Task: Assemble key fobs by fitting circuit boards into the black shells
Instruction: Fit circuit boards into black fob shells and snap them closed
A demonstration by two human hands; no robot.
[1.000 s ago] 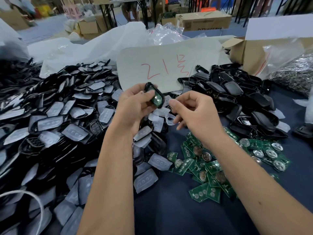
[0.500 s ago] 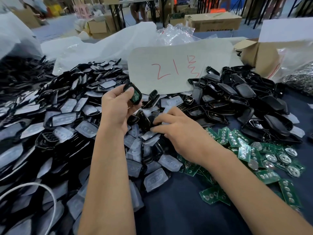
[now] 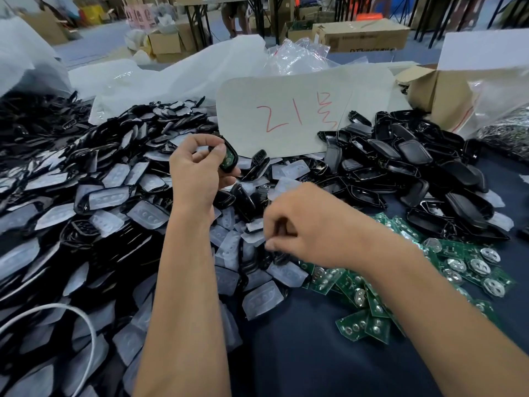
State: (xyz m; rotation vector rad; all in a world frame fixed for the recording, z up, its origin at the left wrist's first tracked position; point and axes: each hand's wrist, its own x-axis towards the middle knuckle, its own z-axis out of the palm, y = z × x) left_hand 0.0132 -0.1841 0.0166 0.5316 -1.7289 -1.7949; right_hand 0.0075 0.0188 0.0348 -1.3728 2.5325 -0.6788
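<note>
My left hand (image 3: 194,176) grips a black shell (image 3: 229,157) with a green circuit board seated in it, held up over the middle of the heap. My right hand (image 3: 312,230) is lower and to the right. Its curled thumb and fingers pinch a translucent button pad (image 3: 254,231) at the top of a scatter of such pads. Loose green circuit boards (image 3: 369,299) with round metal contacts lie on the dark blue cloth under and right of my right wrist. Empty black shells (image 3: 415,164) are heaped at the back right.
A big pile of black shells with translucent pads (image 3: 94,202) fills the left side. A paper sign (image 3: 286,118) with red writing stands behind the hands. A cardboard box (image 3: 449,93) and plastic bags sit at the back. A white cable (image 3: 86,325) curves at lower left.
My left hand stays raised with the shell and board. My right hand dropped from beside the shell onto the pad scatter and now curls its fingers on a pad.
</note>
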